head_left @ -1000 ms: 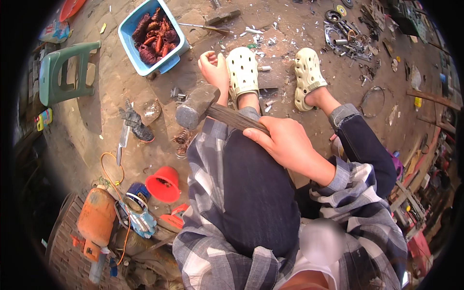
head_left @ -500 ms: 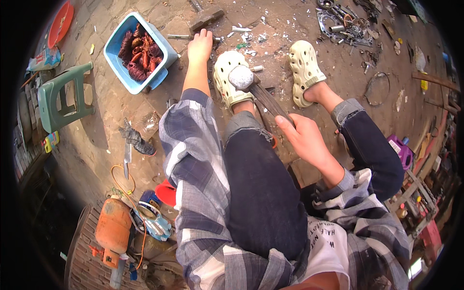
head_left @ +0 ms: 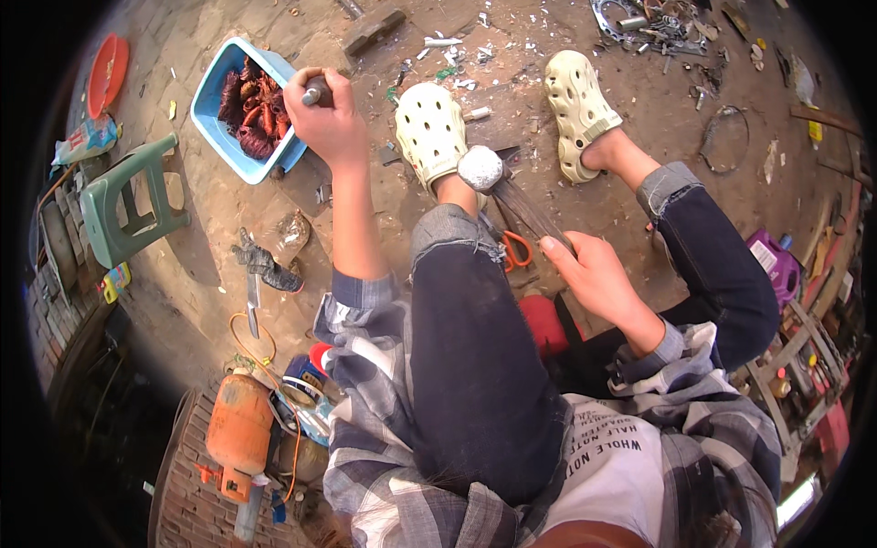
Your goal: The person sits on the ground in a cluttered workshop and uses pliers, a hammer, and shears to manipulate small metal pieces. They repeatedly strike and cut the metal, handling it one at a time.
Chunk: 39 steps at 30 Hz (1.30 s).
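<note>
My left hand [head_left: 331,128] is raised beside the blue basin, its fingers wrapped round a grey metal rod [head_left: 317,91]. Only the rod's rounded end shows clearly; the fist hides most of the rest. In the blue basin [head_left: 203,117] lie reddish-brown coils that look like copper wire windings. My right hand [head_left: 598,279] grips the dark wooden handle of a hammer [head_left: 530,206]. The hammer's round, silvery striking face [head_left: 480,169] points up, just below my left clog. Orange-handled scissors [head_left: 517,250] lie on the ground under the hammer, partly hidden.
A heavy metal block [head_left: 375,30] rests beyond my clogs [head_left: 431,128], near scattered white scraps. Metal parts [head_left: 653,27] are heaped at the far right. To the left stand a green stool [head_left: 128,201], a dark glove [head_left: 262,260] by a knife [head_left: 253,306], and an orange gas cylinder [head_left: 239,425].
My left hand has picked the rod up off the ground and drawn it left and nearer, beside the basin. The hammer in my right hand has shifted slightly right and nearer.
</note>
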Each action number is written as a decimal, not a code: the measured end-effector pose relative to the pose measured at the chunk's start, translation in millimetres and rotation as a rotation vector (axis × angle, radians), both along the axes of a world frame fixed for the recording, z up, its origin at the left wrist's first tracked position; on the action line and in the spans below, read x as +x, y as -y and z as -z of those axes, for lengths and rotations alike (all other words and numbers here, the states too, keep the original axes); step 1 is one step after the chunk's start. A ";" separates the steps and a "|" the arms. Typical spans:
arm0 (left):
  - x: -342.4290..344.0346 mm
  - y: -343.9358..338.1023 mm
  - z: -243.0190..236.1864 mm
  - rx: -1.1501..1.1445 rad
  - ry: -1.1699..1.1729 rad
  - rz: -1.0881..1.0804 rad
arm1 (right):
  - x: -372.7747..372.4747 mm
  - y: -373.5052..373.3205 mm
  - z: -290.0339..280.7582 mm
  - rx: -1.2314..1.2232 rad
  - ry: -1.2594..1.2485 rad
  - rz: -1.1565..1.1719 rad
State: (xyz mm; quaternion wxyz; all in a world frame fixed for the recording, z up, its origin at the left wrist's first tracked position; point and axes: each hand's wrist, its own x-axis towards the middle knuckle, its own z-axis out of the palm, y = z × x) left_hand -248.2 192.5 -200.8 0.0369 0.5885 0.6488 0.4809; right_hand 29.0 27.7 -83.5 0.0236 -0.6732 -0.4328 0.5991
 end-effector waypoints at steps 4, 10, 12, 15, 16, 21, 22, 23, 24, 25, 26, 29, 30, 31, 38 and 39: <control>36.5 38.3 -12.2 -0.084 0.894 -0.034 | 3.8 6.4 -0.3 -0.003 0.021 -0.010; 43.2 71.8 27.3 -0.205 1.054 -0.126 | 1.5 7.2 -0.2 0.023 -0.005 -0.032; 46.3 72.0 31.3 -0.218 1.054 -0.117 | 1.1 6.3 0.7 0.009 -0.009 -0.013; 53.7 72.0 24.9 -0.292 1.031 -0.079 | 4.0 7.2 5.6 -0.006 -0.004 0.009; 56.8 70.8 20.6 -0.327 1.020 -0.061 | 5.1 7.4 6.7 -0.006 -0.001 0.015; 66.0 73.0 22.5 -0.408 0.965 -0.043 | 5.8 4.0 6.1 0.016 0.005 -0.003; 65.1 75.3 24.8 -0.405 0.970 -0.052 | 5.6 3.9 6.1 0.017 0.004 -0.010; 64.1 77.5 27.9 -0.403 0.975 -0.062 | 5.5 3.9 5.9 0.019 0.002 -0.018; 65.8 77.2 29.9 -0.404 0.984 -0.064 | 6.2 4.2 6.9 0.015 0.008 -0.020; 67.3 77.9 30.1 -0.414 0.987 -0.062 | 6.9 4.7 7.7 0.012 0.013 -0.022; 68.9 79.1 27.7 -0.424 0.990 -0.061 | 7.6 4.9 8.2 0.008 0.018 -0.025; 66.6 85.5 41.1 -0.414 0.839 -0.054 | 6.4 4.2 6.1 0.027 0.009 -0.022; 66.9 85.0 38.8 -0.405 0.762 -0.050 | 6.3 4.4 6.4 0.022 0.005 -0.022; 68.3 86.1 36.0 -0.396 0.717 -0.035 | 6.3 4.6 6.8 0.017 0.001 -0.022; 75.5 92.4 38.7 -0.301 0.654 0.020 | 7.1 4.8 8.6 0.009 0.026 -0.066; 75.4 92.5 39.5 -0.292 0.695 0.023 | 7.1 4.9 8.4 0.010 0.024 -0.060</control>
